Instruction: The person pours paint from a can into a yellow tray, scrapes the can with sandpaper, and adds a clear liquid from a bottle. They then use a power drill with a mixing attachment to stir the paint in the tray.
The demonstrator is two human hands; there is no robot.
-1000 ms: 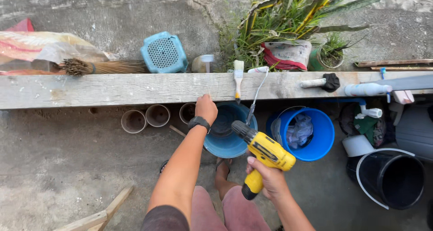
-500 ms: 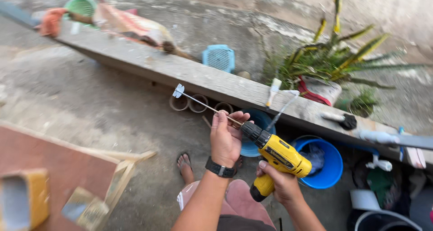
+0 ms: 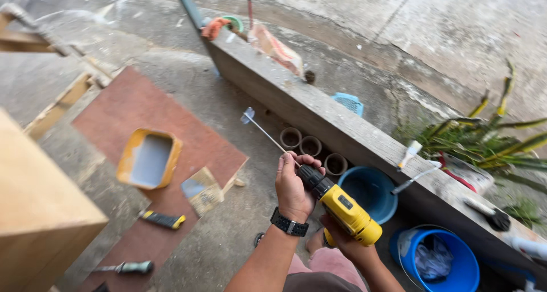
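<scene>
While the right hand [image 3: 342,241] clamps the yellow drill [image 3: 345,212] by its grip, the left hand [image 3: 293,184] closes its fingers around the chuck and thin mixing rod [image 3: 263,131], held above the concrete ground. Judged rigid, body-heavy; the slender rod may flex, so support it near the chuck.
</scene>
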